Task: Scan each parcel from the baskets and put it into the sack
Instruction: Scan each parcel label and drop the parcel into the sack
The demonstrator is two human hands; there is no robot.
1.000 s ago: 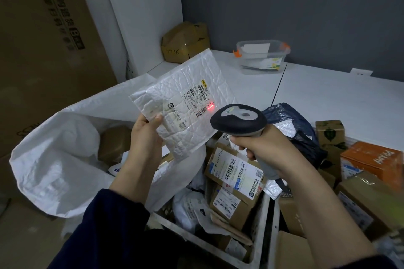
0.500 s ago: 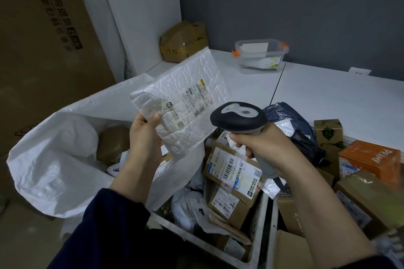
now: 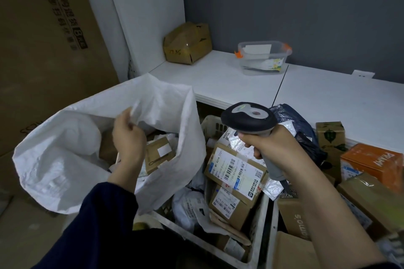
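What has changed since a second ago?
The left hand moved left, over the mouth of the sack. The white mailer is no longer held up; whether the fingers have let it go is unclear. The right hand still grips the scanner over the basket.

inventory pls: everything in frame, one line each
sack: one, white, left, open, parcels inside
baskets: two, white, centre and right, holding parcels
labelled boxes: at least two, brown, centre basket
poly bag: one, dark blue, behind scanner
orange box: one, orange, far right
clear tub: one, clear with orange clips, on table
crumpled box: one, brown, table's far left corner
table: white, two tops abutting, behind baskets
large carton: one, brown, far left
scanner: one, black and grey, in right hand
left hand: over sack mouth, grip unclear
right hand: grips scanner
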